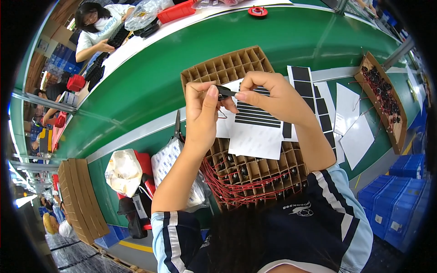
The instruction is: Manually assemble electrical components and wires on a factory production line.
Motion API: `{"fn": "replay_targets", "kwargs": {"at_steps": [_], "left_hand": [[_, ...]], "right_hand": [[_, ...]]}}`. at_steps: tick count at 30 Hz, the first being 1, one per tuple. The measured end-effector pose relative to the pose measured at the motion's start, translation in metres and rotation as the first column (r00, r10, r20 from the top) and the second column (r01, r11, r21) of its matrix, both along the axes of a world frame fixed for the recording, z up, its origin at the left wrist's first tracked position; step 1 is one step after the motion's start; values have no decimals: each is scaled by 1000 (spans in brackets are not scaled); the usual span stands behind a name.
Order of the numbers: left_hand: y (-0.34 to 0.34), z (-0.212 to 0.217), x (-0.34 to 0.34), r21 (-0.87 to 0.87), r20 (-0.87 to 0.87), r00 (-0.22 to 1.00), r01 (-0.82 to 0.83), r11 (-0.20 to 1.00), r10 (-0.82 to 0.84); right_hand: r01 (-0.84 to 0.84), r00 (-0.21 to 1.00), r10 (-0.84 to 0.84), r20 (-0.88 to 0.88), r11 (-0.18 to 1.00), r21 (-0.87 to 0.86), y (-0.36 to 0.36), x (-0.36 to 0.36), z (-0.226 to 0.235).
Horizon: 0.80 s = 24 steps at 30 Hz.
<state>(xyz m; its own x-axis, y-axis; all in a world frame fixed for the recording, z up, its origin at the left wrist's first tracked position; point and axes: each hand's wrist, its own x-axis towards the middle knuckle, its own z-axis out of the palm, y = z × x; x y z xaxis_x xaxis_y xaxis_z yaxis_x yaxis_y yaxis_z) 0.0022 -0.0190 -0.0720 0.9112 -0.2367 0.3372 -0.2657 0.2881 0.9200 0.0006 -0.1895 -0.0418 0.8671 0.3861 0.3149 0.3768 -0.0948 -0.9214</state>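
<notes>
Basically, I've got the left hand [202, 103] pinching a small black part [221, 92] above the striped sheet [258, 115], probably to steady it while the right hand [268, 94] pinches a dark strip [232, 93] beside it.

Your left hand [202, 104] covers part of the black piece [222, 92], so you can't tell its full shape, nor whether the dark tab [231, 93] at your right hand [268, 93] belongs to it. That hand also hides part of the striped sheet [257, 119]. You can't see the near edge of the divided box [273, 179] behind your shirt [282, 227], nor most of the handles of the scissors [177, 120]. The top edge cuts the red tray [178, 11]; far workers [57, 91] are too small to read.
</notes>
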Motion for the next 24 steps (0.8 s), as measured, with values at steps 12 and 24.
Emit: {"fn": "replay_targets", "kwargs": {"at_steps": [12, 24], "left_hand": [[-2, 7, -5, -260, -178, 957, 179, 949, -229], [-4, 7, -4, -3, -190, 979, -72, 997, 70]], "right_hand": [[-24, 998, 23, 67, 1000, 3, 1, 2, -2], [69, 974, -20, 225, 975, -213, 7, -4, 2]]}}
